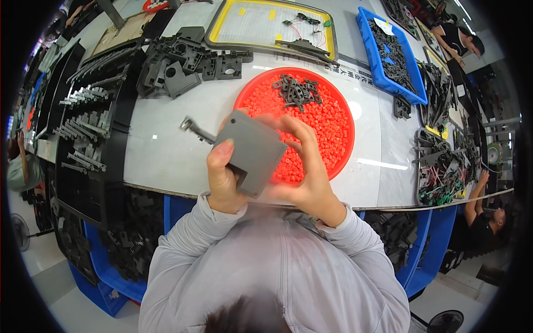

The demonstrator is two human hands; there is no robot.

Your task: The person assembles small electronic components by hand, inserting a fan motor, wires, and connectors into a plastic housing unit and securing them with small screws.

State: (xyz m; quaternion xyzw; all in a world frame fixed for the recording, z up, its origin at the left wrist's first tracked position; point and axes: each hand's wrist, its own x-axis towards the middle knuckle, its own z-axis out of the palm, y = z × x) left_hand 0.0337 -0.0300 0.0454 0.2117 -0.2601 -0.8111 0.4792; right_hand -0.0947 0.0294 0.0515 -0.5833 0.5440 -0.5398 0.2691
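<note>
My left hand [222, 175] grips a grey boxy plastic housing [252, 147], its thumb pressed on the face and its other fingers mostly hidden behind. A slim metal piece [197, 130] with a dark shaft sticks out from the housing's left side; how it is held there is hidden. At the right edge of the housing, my right hand [311, 172] curves in a loose C, thumb and fingers apart, slightly blurred. Its fingertips are close to the housing, and contact is hard to make out. Below both hands sits a round red tray [351, 130] of small red plastic pieces [327, 150].
Small dark clips [297, 91] lie on the red pieces. Grey housings [180, 77] are piled back left, beside a black rack [119, 111] of metal parts. A yellow-edged tray [214, 28] stands behind, a blue bin [419, 97] of dark parts back right, wired parts [438, 172] at right.
</note>
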